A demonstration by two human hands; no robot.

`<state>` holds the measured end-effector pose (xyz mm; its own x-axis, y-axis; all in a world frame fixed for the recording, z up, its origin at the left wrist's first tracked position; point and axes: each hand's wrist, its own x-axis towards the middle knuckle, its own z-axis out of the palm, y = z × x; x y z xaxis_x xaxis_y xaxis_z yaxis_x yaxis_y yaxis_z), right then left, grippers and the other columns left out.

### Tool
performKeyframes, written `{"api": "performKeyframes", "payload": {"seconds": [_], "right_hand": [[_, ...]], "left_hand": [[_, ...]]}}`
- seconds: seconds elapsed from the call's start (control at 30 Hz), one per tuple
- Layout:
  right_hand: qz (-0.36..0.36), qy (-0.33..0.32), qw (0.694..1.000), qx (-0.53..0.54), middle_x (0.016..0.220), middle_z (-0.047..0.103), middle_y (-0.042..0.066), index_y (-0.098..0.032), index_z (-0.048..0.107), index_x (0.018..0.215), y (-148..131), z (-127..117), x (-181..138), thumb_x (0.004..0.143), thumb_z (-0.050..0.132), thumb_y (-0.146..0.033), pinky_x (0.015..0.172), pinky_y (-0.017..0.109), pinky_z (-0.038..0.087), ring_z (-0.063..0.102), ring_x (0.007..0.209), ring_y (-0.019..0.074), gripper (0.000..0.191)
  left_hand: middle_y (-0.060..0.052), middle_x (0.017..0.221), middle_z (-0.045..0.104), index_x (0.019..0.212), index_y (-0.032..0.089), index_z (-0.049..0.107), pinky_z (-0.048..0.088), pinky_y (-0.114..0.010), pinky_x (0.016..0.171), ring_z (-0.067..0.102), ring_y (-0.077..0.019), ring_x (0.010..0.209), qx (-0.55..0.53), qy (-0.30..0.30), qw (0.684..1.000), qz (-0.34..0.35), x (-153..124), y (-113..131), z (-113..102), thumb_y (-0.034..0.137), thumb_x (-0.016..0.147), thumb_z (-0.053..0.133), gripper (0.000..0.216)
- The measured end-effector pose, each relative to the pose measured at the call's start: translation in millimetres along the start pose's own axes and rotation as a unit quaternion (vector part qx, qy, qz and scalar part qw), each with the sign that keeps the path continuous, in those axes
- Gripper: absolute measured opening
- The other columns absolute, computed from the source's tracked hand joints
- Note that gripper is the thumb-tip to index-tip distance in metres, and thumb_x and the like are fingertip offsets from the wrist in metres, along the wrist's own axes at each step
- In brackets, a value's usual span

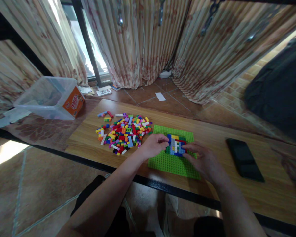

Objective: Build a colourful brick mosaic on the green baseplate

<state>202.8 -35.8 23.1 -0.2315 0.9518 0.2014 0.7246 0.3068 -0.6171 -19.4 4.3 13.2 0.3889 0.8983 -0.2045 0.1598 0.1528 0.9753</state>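
Observation:
A green baseplate point(170, 163) lies on the wooden table point(212, 138) in front of me. On it stands a small flat build of blue, white, yellow and red bricks point(174, 144). My left hand point(154, 144) rests at the build's left edge with fingers curled against it. My right hand point(202, 161) touches the build's right side, fingertips pressed on the bricks. Left of the plate lies a pile of several loose coloured bricks point(124, 131).
A black phone point(244, 159) lies on the table to the right. A clear plastic box with an orange label point(51, 97) sits on the floor at the left. Curtains hang behind the table. A dark bag point(278, 89) fills the right side.

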Motion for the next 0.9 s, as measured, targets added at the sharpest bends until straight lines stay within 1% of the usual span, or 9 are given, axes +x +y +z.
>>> {"api": "performKeyframes", "payload": {"seconds": [0.13, 0.27, 0.37, 0.5, 0.63, 0.7, 0.77, 0.83, 0.9], "right_hand": [[0.089, 0.028, 0.995, 0.026, 0.088, 0.071, 0.006, -0.021, 0.071, 0.088, -3.5, -5.1, 2.1, 0.079, 0.062, -0.036, 0.076, 0.037, 0.052, 0.066, 0.078, 0.0203, 0.020], [0.184, 0.010, 0.982, 0.045, 0.075, 0.071, 0.004, -0.019, 0.070, 0.079, -3.9, -7.1, 4.0, 0.077, 0.062, -0.039, 0.065, 0.033, 0.050, 0.065, 0.067, 0.0192, 0.021], [0.209, -0.002, 0.976, 0.068, 0.071, 0.071, 0.004, -0.019, 0.069, 0.075, -2.8, -4.8, 4.8, 0.072, 0.065, -0.040, 0.060, 0.031, 0.048, 0.063, 0.063, 0.0184, 0.022], [0.217, 0.004, 0.971, 0.099, 0.069, 0.071, 0.004, -0.019, 0.070, 0.073, -1.1, -0.5, 6.0, 0.068, 0.069, -0.039, 0.059, 0.030, 0.048, 0.063, 0.061, 0.0180, 0.021], [0.224, 0.001, 0.968, 0.115, 0.068, 0.071, 0.003, -0.020, 0.069, 0.071, -1.4, 1.0, 7.4, 0.068, 0.068, -0.036, 0.060, 0.030, 0.048, 0.063, 0.063, 0.0183, 0.017], [0.227, -0.003, 0.966, 0.126, 0.068, 0.070, 0.003, -0.020, 0.070, 0.071, -2.2, 0.7, 8.1, 0.067, 0.068, -0.037, 0.060, 0.030, 0.047, 0.062, 0.063, 0.0181, 0.018], [0.232, -0.006, 0.963, 0.139, 0.068, 0.070, 0.003, -0.019, 0.070, 0.071, -2.4, 0.3, 8.5, 0.066, 0.069, -0.038, 0.060, 0.030, 0.047, 0.062, 0.062, 0.0177, 0.019], [0.233, -0.005, 0.962, 0.145, 0.068, 0.070, 0.003, -0.019, 0.070, 0.071, -1.2, 0.3, 8.6, 0.065, 0.070, -0.039, 0.060, 0.030, 0.047, 0.062, 0.062, 0.0173, 0.020], [0.233, 0.001, 0.962, 0.143, 0.067, 0.070, 0.002, -0.019, 0.070, 0.071, 1.0, 0.9, 8.6, 0.065, 0.070, -0.038, 0.059, 0.029, 0.046, 0.061, 0.062, 0.0168, 0.020]], "left_hand": [[0.003, 0.064, 0.059, 0.089, 0.012, 0.066, 0.040, -0.021, 0.055, 0.053, -0.0089, 0.057, 0.002, -0.002, 1.000, 0.006, 0.8, -0.5, 0.4, 0.018, 0.081, 0.059, 0.012], [0.002, 0.065, 0.060, 0.090, 0.013, 0.066, 0.041, -0.021, 0.056, 0.054, -0.0094, 0.058, 0.016, 0.002, 1.000, 0.025, 1.3, -3.9, 0.4, 0.020, 0.081, 0.060, 0.013], [0.001, 0.068, 0.062, 0.091, 0.013, 0.066, 0.042, -0.022, 0.057, 0.055, -0.0095, 0.059, 0.028, 0.005, 0.999, 0.033, 1.5, -5.2, 0.3, 0.019, 0.081, 0.060, 0.014], [-0.001, 0.072, 0.065, 0.090, 0.012, 0.067, 0.046, -0.024, 0.062, 0.058, -0.0111, 0.063, 0.061, 0.016, 0.997, 0.049, 1.5, -3.9, 0.4, 0.018, 0.082, 0.059, 0.013], [-0.005, 0.088, 0.070, 0.090, 0.013, 0.068, 0.050, -0.028, 0.074, 0.063, -0.0145, 0.079, 0.105, 0.040, 0.988, 0.110, -2.9, 1.1, 4.9, 0.016, 0.084, 0.055, 0.014], [-0.006, 0.095, 0.070, 0.095, 0.015, 0.068, 0.051, -0.030, 0.080, 0.064, -0.0159, 0.087, 0.141, 0.046, 0.977, 0.153, -8.3, 4.2, 10.1, 0.017, 0.085, 0.054, 0.018], [-0.007, 0.104, 0.068, 0.102, 0.017, 0.068, 0.050, -0.033, 0.088, 0.063, -0.0180, 0.096, 0.203, 0.043, 0.957, 0.205, -15.2, 6.2, 16.7, 0.018, 0.085, 0.054, 0.022], [-0.008, 0.114, 0.063, 0.111, 0.018, 0.066, 0.048, -0.037, 0.097, 0.059, -0.0210, 0.107, 0.286, 0.033, 0.924, 0.251, -22.2, 6.0, 24.0, 0.020, 0.085, 0.056, 0.028], [-0.010, 0.122, 0.057, 0.119, 0.020, 0.063, 0.046, -0.041, 0.100, 0.054, -0.0235, 0.113, 0.370, 0.023, 0.888, 0.273, -27.9, 3.8, 31.0, 0.021, 0.086, 0.056, 0.034]]}}
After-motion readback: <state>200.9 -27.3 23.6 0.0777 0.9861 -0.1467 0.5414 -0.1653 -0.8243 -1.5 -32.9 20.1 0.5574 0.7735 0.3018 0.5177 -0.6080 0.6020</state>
